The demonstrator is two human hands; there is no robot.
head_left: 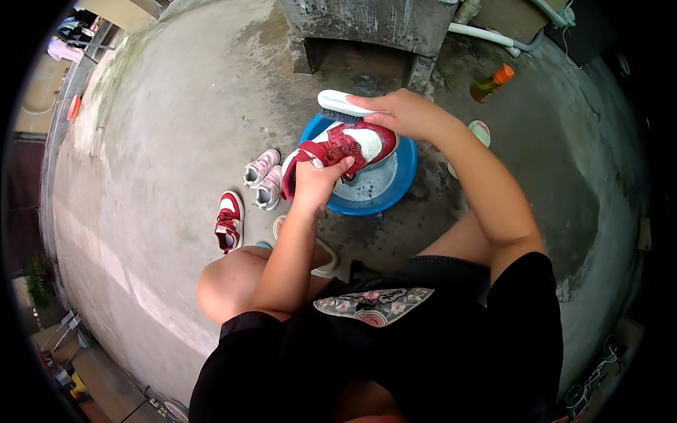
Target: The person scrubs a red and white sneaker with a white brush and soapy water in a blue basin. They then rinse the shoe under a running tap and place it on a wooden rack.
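A red and white sneaker (370, 141) is gripped in my left hand (319, 182), its toe pointing right and its heel end toward me. My left thumb presses on its lace area. My right hand (405, 113) is closed round the white handle of a scrub brush (337, 106). The dark bristles face down at the sneaker's far side; whether they touch it I cannot tell. Below the sneaker stands a blue basin (405, 180) with cloudy, bubbly water (370, 187) in it. The sneaker and my hands hide part of its rim.
Left of the basin stand a matching red and white sneaker (229, 220) and a pair of small pink and white shoes (264, 180). A concrete sink stand (367, 28) is beyond the basin. An orange-capped bottle (491, 84) lies at the far right, near a white pipe (479, 33).
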